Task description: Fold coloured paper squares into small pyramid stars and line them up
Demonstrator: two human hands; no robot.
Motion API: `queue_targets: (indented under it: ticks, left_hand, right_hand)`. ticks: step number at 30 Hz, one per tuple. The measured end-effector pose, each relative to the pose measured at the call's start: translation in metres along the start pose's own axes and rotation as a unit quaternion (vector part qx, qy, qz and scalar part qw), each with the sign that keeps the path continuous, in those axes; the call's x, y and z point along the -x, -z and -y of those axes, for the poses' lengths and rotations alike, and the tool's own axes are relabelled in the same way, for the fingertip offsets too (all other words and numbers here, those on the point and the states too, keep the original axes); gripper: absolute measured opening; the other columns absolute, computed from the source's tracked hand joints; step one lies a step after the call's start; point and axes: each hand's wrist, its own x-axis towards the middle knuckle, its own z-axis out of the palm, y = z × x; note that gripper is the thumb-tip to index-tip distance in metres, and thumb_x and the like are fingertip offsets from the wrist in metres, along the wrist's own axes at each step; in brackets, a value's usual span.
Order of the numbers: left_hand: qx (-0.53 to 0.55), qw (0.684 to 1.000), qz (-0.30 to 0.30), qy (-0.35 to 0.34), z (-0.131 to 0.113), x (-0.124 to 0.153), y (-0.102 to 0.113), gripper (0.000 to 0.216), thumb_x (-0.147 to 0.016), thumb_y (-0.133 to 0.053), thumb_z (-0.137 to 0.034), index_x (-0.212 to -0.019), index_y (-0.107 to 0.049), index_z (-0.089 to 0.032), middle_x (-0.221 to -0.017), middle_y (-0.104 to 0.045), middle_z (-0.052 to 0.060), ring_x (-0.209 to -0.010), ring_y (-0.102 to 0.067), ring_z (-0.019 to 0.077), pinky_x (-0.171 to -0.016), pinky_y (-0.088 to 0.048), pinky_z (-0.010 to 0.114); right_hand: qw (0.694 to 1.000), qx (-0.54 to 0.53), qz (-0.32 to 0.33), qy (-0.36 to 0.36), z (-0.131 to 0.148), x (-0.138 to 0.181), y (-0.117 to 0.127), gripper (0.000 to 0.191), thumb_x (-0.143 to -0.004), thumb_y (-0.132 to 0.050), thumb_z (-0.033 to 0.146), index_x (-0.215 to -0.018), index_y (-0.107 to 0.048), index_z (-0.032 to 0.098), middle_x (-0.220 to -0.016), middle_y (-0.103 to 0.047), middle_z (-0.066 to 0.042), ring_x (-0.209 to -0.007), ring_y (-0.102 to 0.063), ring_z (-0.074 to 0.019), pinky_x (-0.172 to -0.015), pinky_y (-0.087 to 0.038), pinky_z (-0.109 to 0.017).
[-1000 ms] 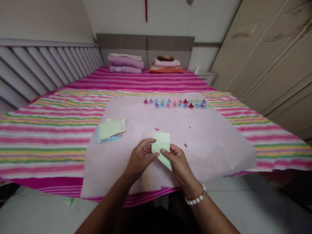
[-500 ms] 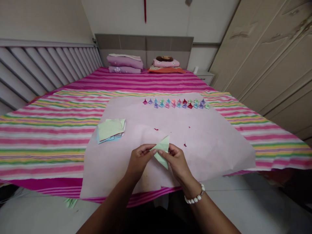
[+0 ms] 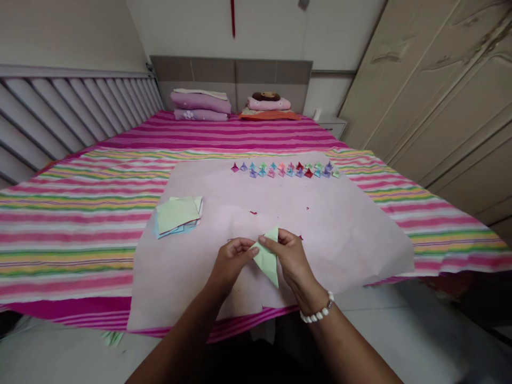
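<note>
Pinching green paper (image 3: 267, 258) — folded into a triangle — between both hands.

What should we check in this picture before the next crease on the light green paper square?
1. Both hands on the paper: ok. The left hand and right hand both pinch the light green paper square.
2. Edges lined up: cannot tell; fingers cover them.
3. Paper folded to a triangle: ok.
4. Work surface underneath: ok. The pale pink paper sheet lies flat on the striped bed cover.
5. Spare paper at hand: ok. The stack of pastel paper squares lies by the left hand.
6. Finished pieces out of the way: ok. The row of small folded paper shapes sits at the sheet's far edge.
</note>
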Motion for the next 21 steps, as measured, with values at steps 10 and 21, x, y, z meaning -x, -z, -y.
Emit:
queue_targets:
  ticks: [10, 21]
  left_hand:
    - [0.084, 0.995, 0.021, 0.051, 0.002, -0.011, 0.001, 0.028, -0.061, -0.083, -0.031, -0.079, -0.071, -0.014, -0.073, -0.071, 0.003, -0.068, -0.063, 0.0133, -0.07, -0.048, 0.025]
    - [0.189, 0.968, 0.115, 0.117, 0.006, -0.015, -0.004, 0.026, -0.069, -0.08, -0.029, -0.086, -0.071, -0.011, -0.078, -0.073, 0.007, -0.071, -0.066, 0.0152, -0.068, -0.048, 0.025]
  right_hand:
    - [0.996, -0.026, -0.059, 0.067, 0.009, -0.011, 0.01, 0.026, -0.071, -0.075, 0.042, -0.064, -0.067, 0.019, -0.058, -0.059, 0.002, -0.056, -0.05, -0.012, -0.057, -0.041, -0.026]
    - [0.999, -0.008, 0.029, 0.032, 0.012, 0.009, 0.011, 0.025, -0.066, -0.079, 0.036, -0.084, -0.072, 0.021, -0.071, -0.066, 0.0, -0.064, -0.054, -0.0139, -0.065, -0.044, -0.029]
